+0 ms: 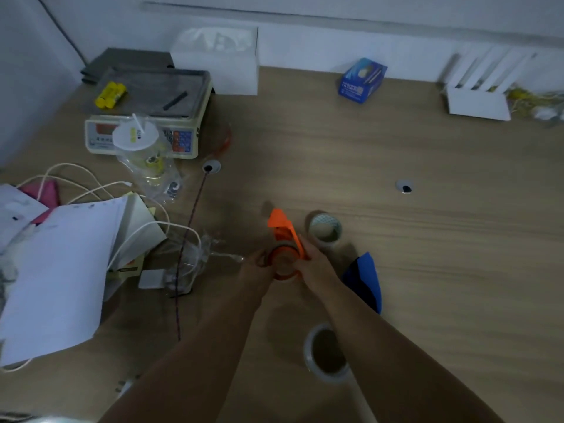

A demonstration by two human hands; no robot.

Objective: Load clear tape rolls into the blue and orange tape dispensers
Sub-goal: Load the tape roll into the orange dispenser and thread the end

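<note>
Logged a near tape roll (pixel 331 377) flat on the desk (pixel 442 245), just under the right forearm; judged an elbow drawn back likely to sweep it.

Found left hand (pixel 256 267) and right hand (pixel 314 264) both gripping the orange dispenser (pixel 283 233), nose pointed away. Made out what looked like a clear roll on its hub (pixel 282 261), pinched by the left fingers; could not tell in the dim light whether fully seated. Judged a crooked seat, or tape fed the wrong way round, the main hazard; fingertips near the cutter end a second one.

Noted blue dispenser (pixel 364 276) just right of the right wrist, spare roll (pixel 328 242) just beyond the right hand.

Marked papers (pixel 61 254), white cables (pixel 137 233) and a dark cord (pixel 186 248) left of the left hand; reckoned a snag likely there.

Found bare desk right of and beyond both hands, as far as the scale (pixel 146 117) and the wall (pixel 335 41).
</note>
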